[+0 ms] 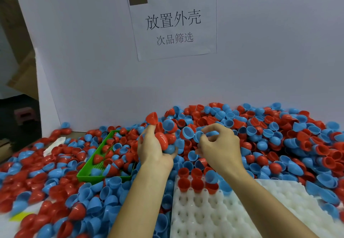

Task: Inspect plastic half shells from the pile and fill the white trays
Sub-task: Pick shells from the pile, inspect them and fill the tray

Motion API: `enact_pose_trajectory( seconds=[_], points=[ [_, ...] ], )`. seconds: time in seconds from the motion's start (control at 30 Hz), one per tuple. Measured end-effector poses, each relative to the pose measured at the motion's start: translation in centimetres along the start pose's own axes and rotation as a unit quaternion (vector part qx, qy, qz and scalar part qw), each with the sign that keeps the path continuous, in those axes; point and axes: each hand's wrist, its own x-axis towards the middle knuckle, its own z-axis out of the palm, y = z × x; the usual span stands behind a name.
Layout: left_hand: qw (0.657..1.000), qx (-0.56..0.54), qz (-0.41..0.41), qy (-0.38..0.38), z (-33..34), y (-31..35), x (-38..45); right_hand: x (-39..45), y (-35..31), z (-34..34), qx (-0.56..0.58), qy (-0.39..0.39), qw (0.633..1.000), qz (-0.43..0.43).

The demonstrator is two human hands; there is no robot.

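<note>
A big pile of red and blue plastic half shells (270, 135) covers the table. My left hand (152, 148) grips several shells at once: a red shell (161, 140) in the palm, another red shell (152, 118) pinched at the fingertips, and a blue one below. My right hand (217, 144) is curled over the pile and pinches a blue shell (199, 135). A white tray (204, 213) lies at the bottom right. Its far row holds several red shells (197, 183).
A green basket (87, 170) with several shells in it sits left of my left hand. A white board (93, 61) with a printed paper sign (173, 22) stands behind the pile. A second white tray (290, 196) lies to the right.
</note>
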Motion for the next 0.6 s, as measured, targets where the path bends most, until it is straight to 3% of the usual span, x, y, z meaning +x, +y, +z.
enact_pose_trajectory(
  seconds=[0.1, 0.23, 0.4, 0.5, 0.6],
  points=[
    [0.998, 0.005, 0.058, 0.022, -0.5, 1.4, 0.5, -0.3, 0.4, -0.6, 0.054, -0.017, 0.997, 0.043],
    [0.972, 0.085, 0.207, 0.073, -1.7, 2.6, 1.4, -0.2, 1.3, -2.5, 0.045, -0.038, 0.995, 0.077],
    [0.861, 0.292, 0.406, 0.086, -3.6, 2.6, 2.4, -0.4, 2.9, -5.2, 0.0, -0.004, 0.994, 0.105],
    [0.795, 0.446, 0.412, 0.02, -3.8, 1.6, 3.0, -0.6, 3.6, -5.8, -0.009, 0.022, 0.993, 0.112],
    [0.75, 0.55, 0.363, -0.058, -3.6, 0.1, 2.7, -0.8, 4.2, -5.6, -0.032, 0.031, 0.993, 0.106]
  ],
)
